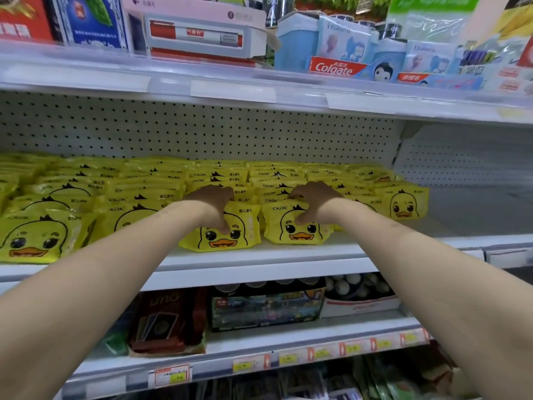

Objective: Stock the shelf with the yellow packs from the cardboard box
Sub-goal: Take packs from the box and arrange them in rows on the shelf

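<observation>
Head view: the left hand (215,204) grips the left pack (230,241) and the right hand (313,197) grips the right pack (300,235), fingers curled over the tops and thumbs on the duck faces. Both packs stand at the front of the shelf (259,256), against the rows (129,197) behind. Best to press each upright, face-out and snug before letting go; the box is out of view.

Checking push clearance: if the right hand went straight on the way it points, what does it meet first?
Likely the row of yellow packs right behind the front pack the right hand grips, before the pegboard back panel; depth is hard to judge.
</observation>
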The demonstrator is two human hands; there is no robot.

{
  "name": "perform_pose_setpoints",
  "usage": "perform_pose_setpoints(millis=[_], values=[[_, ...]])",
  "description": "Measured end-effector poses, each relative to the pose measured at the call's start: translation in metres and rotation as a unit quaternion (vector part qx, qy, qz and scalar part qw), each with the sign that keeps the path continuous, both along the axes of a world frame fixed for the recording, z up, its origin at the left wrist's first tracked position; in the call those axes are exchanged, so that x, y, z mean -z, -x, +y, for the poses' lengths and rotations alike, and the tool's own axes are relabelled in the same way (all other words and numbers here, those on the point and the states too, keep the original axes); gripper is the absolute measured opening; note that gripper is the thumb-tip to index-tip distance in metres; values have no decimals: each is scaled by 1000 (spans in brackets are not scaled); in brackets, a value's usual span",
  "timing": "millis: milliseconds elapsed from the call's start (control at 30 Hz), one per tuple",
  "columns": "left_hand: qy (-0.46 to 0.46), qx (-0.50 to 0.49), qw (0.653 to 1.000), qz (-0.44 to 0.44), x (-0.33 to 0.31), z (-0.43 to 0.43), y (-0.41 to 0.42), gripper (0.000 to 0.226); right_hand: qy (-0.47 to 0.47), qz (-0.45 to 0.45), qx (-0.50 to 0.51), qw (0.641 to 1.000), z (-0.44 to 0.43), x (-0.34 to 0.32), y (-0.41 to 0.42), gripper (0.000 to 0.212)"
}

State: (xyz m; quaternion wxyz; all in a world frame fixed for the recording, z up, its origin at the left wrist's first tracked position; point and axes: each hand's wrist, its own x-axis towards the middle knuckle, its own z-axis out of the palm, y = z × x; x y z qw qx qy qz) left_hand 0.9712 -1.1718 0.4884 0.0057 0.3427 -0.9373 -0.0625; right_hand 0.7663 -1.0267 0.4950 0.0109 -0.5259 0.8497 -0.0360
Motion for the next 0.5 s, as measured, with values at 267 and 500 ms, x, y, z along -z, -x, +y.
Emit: perform_pose_setpoints(millis=[267,500], values=[[126,-72,989,36,11,39,-14,85,89,18,37,995,43,8,-19,75],[118,-103,986,53,19,108,-56,84,86,19,-10,996,113,13,-50,60]])
